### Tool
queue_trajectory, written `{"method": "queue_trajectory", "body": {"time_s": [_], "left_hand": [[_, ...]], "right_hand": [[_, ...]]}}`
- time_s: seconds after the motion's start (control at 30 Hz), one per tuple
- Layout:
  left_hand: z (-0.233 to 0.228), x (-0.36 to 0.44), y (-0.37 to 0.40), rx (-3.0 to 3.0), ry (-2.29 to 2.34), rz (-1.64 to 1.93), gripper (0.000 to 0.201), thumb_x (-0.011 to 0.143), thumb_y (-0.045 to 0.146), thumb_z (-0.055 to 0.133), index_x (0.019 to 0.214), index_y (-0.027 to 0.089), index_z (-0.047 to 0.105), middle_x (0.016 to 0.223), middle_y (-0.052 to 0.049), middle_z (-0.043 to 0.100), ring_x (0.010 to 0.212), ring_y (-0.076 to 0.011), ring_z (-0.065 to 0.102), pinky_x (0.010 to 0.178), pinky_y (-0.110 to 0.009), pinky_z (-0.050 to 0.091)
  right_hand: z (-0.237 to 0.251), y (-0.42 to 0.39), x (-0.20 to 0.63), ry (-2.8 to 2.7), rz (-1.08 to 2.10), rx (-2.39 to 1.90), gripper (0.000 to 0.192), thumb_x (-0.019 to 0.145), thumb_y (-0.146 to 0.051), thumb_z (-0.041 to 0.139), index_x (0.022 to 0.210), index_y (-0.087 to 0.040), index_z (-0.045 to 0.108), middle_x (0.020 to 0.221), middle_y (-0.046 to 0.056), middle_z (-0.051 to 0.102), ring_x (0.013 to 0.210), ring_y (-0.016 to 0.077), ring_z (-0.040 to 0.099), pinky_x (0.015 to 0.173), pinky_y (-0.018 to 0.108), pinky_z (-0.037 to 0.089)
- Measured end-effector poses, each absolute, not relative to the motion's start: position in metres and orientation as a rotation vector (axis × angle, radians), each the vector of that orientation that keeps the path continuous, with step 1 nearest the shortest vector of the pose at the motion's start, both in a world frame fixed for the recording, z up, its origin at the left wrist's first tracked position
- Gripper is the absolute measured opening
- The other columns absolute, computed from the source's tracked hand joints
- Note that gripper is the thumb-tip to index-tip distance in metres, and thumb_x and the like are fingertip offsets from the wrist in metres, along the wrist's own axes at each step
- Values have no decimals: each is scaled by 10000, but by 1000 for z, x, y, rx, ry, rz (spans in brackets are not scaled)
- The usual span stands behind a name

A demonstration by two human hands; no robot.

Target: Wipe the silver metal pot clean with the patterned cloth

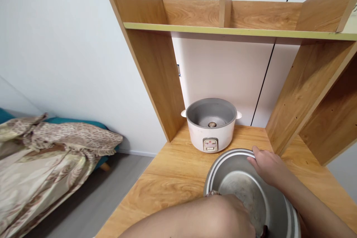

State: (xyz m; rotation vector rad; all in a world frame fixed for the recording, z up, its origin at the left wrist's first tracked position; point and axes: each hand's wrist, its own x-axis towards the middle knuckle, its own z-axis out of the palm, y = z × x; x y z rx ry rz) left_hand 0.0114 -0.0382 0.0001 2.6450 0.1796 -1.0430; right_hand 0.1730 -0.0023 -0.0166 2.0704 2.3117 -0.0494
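Note:
A grey metal rice cooker inner pot point(245, 184) is tilted, its scuffed inside facing me, above the wooden desktop. My right hand point(266, 165) grips its far right rim, thumb on the inner side and fingers over the edge. Down inside the pot, my left hand point(232, 214) is bent and closed; its fingertips are hidden. A small patterned bit point(214, 193) shows beyond the left wrist, and a dark reddish piece point(264, 231) by the fingers; I cannot tell what either is. Behind the pot stands the white rice cooker body point(211, 137), lidless, its heating base visible.
Wooden side panels point(152, 78) rise on both sides of the cooker, with a shelf point(223, 31) above. The desktop point(164, 189) ends in a slanting edge at left. Beyond it are the grey floor point(111, 178) and a teal sofa or bed with a patterned cover point(55, 156).

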Motion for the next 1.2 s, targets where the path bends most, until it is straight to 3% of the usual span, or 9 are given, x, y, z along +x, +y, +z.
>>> {"method": "queue_trajectory", "body": {"time_s": [0.1,0.3,0.57,0.83,1.07,1.2], "left_hand": [[1,11,-38,2652,172,-1053,142,738,268,580,758,171,683,681,-85,701,588,-240,637,447,-342,436],[-23,7,-34,2624,210,-880,139,720,271,609,599,201,612,603,-49,671,501,-191,597,443,-311,407],[-2,10,-37,2657,157,-1048,205,778,274,541,811,159,707,731,-94,722,613,-237,653,446,-342,428],[-6,10,-37,2650,240,-969,154,678,273,641,772,178,717,721,-102,722,639,-266,666,519,-367,485],[9,12,-39,2609,252,-1103,348,759,268,544,1030,134,715,827,-131,741,727,-295,677,492,-386,468],[4,11,-38,2636,207,-1033,246,760,263,565,904,143,724,776,-111,736,622,-263,659,432,-355,420]], "right_hand": [[-17,-2,173,2319,-56,2068,325,1005,-399,297,961,-178,531,887,121,707,830,263,677,611,315,322],[-16,-2,172,2313,-81,2074,291,999,-389,333,952,-179,529,895,126,703,835,252,674,632,313,336],[-17,-2,174,2323,-78,2076,296,991,-392,327,958,-180,532,894,121,702,839,256,669,628,316,329],[-19,0,175,2339,-70,2064,310,989,-402,324,964,-175,532,894,122,703,839,267,668,621,320,318],[-19,-1,174,2344,-62,2057,296,988,-393,330,951,-179,531,886,119,703,838,277,671,611,323,309],[-19,0,174,2332,-75,2062,288,987,-391,338,960,-177,529,911,127,706,856,279,672,617,326,315]]}}
